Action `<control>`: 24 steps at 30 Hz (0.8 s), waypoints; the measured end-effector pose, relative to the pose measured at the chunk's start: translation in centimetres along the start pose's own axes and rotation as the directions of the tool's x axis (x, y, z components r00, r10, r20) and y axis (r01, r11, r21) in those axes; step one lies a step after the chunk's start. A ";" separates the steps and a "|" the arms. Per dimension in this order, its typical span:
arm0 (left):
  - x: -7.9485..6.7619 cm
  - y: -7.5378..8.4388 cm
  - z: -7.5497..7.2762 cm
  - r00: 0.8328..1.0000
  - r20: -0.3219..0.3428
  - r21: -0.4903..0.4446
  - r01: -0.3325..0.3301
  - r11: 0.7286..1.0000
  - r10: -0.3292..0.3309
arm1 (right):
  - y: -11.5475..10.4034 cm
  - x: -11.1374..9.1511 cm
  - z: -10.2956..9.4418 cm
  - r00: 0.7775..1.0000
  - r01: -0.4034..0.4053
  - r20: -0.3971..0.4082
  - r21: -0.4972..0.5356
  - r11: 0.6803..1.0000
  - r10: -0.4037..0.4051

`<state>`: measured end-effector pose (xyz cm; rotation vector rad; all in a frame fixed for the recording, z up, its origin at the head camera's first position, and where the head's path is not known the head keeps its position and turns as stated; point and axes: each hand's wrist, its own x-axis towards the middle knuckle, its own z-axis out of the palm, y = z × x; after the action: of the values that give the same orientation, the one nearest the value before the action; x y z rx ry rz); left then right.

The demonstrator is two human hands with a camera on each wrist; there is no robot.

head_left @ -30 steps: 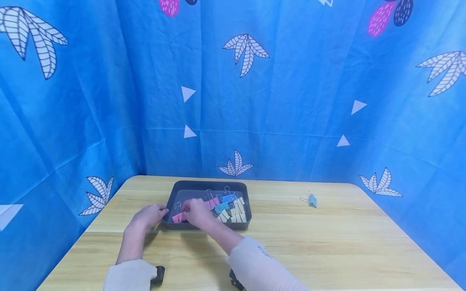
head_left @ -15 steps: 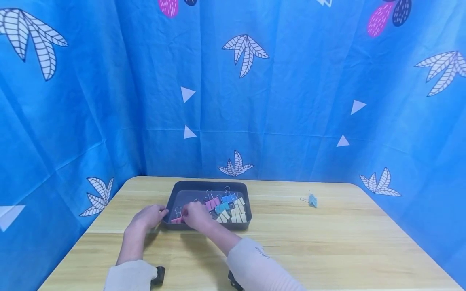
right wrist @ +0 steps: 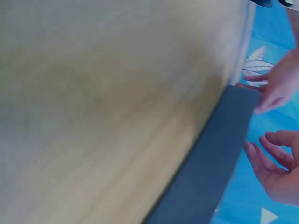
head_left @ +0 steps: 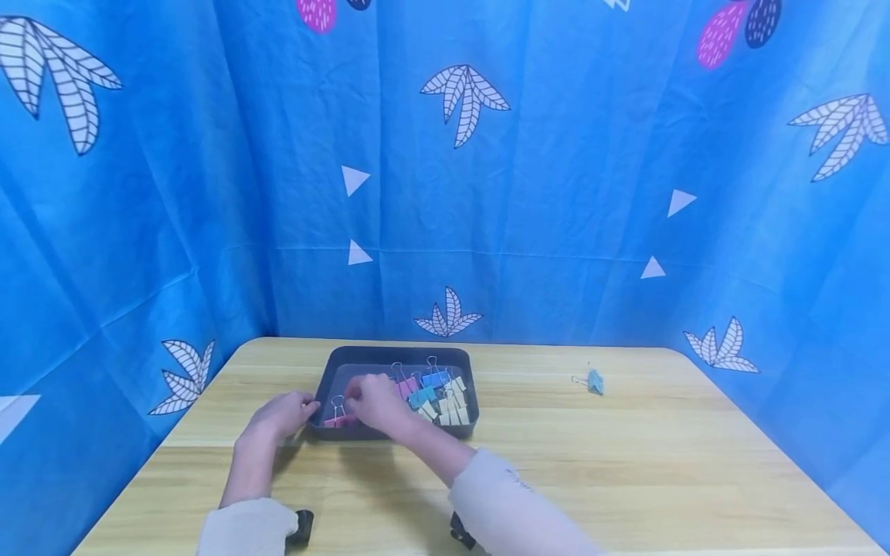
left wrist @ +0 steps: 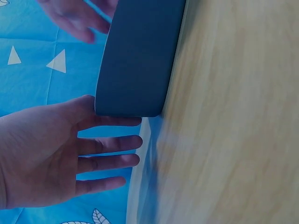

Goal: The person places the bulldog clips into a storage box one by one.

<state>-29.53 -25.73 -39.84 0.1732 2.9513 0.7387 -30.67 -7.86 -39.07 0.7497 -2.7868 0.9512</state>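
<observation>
A dark grey tray [head_left: 389,433] holds binder clips. My left hand [head_left: 281,415] pinches its left wall, with the thumb at the rim and the index finger along the outside. The other left fingers stretch out straight in the left wrist view. Over the tray's left half hovers my right hand [head_left: 375,401], its fingers loosely curved and nothing between them in the right wrist view [right wrist: 280,168]. Just left of those fingertips lies a pink binder clip [head_left: 337,422], wire handle up. Another pink binder clip [head_left: 408,385] lies farther right, partly behind the hand.
In the tray's right half are a blue binder clip [head_left: 435,378], a teal binder clip [head_left: 421,397] and several pale yellow binder clips [head_left: 455,411]. One more teal binder clip [head_left: 595,381] lies on the wooden table [head_left: 626,463]. Blue curtain [head_left: 556,193] surrounds the table's back and sides.
My right fingers, at the left pink binder clip a second ago, have drawn up and away from it. That clip has settled slightly lower. The left hand has stayed at the tray wall.
</observation>
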 end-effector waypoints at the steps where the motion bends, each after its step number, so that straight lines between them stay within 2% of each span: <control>1: 0.0 0.0 0.0 1.000 0.000 -0.003 0.002 1.000 -0.002 | 0.0 -0.1 -0.5 1.000 0.002 -0.007 0.022 1.000 -0.002; 6: 0.2 0.1 0.1 1.000 -0.006 0.010 0.011 1.000 -0.011 | 0.4 -1.0 -3.2 0.998 -0.005 -0.060 0.124 0.992 0.012; 10: 0.4 0.3 0.0 1.000 -0.015 0.027 0.018 0.999 -0.018 | 1.9 -2.0 -5.3 0.989 0.053 -0.147 0.157 0.986 -0.030; 14: 0.5 0.4 -0.1 1.000 -0.021 0.036 0.018 0.999 -0.017 | 3.7 -2.8 -7.5 0.970 0.101 -0.236 0.195 0.976 -0.054; 21: 0.4 0.2 0.2 1.000 -0.018 0.033 0.026 0.999 -0.025 | 6.3 -3.7 -10.2 0.953 0.095 -0.303 0.357 0.929 0.020; 24: 0.3 0.0 0.3 0.999 -0.023 0.040 0.023 0.999 -0.022 | 6.6 -4.2 -11.0 0.945 0.081 -0.323 0.384 0.920 0.052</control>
<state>-29.81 -25.52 -40.15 0.1355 2.9860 0.6840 -30.86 4.96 -34.92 0.5830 -2.3251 1.5067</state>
